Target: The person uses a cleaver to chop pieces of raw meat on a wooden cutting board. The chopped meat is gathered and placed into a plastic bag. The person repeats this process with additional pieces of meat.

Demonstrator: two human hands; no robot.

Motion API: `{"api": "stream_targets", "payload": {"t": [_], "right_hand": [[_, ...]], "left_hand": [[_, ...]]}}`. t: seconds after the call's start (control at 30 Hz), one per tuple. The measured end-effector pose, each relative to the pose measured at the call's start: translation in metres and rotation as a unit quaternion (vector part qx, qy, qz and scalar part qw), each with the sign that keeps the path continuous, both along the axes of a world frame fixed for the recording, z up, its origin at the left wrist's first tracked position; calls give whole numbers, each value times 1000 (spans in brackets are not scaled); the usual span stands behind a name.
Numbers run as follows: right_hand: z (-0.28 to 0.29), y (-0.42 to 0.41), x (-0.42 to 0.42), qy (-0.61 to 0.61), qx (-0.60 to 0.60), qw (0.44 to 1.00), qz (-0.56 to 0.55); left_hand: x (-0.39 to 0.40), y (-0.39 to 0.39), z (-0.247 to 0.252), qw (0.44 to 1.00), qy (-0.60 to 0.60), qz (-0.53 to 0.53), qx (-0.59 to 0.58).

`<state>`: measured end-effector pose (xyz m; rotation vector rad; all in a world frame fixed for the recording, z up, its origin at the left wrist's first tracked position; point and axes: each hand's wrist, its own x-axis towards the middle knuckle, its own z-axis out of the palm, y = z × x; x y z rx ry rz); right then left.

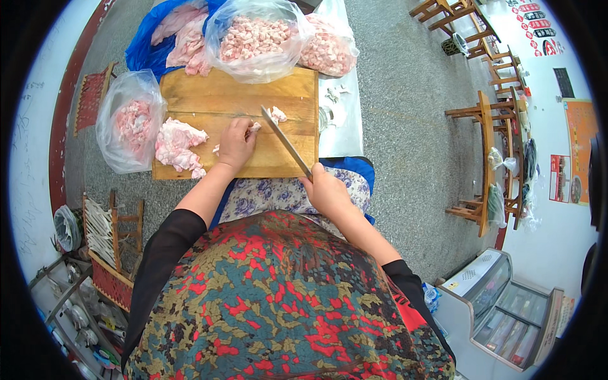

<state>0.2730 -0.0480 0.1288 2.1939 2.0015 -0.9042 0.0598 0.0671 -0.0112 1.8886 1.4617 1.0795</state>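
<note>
On a wooden cutting board (237, 97), my left hand (236, 144) has its fingertips on a small piece of pale raw fat or meat (256, 127). My right hand (327, 190) is closed around the handle of a long-bladed knife (287, 142), its blade slanting up and left over the board. Just right of the blade's tip lie small cut pieces (278, 115). A larger slab of pinkish-white fatty meat (176, 144) rests at the board's left side. A small scrap (216, 149) sits left of my left hand, partly hidden by it.
Clear plastic bags of chopped pieces (256, 40), (328, 47) stand behind the board, beside a blue bag (142, 45) with larger slabs. Another clear bag (133, 126) is at the left. A glass jar (326, 118) lies at the board's right edge. Wooden chairs and a glass-topped freezer (510, 323) stand farther off.
</note>
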Motion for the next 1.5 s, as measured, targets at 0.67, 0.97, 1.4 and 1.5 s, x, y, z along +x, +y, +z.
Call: {"api": "stream_targets", "payload": {"t": [0.67, 0.97, 1.4, 1.5], "right_hand": [[-16, 2, 2, 20, 7, 1000, 23], [-12, -8, -15, -10, 15, 996, 82], [-30, 28, -24, 47, 5, 997, 54], [-40, 16, 14, 27, 41, 999, 3]], "left_hand": [[-2, -6, -12, 995, 61, 78, -29], [-23, -14, -14, 994, 102, -11, 45], [-32, -23, -6, 995, 86, -17, 56], [-36, -24, -6, 994, 92, -15, 61]]}}
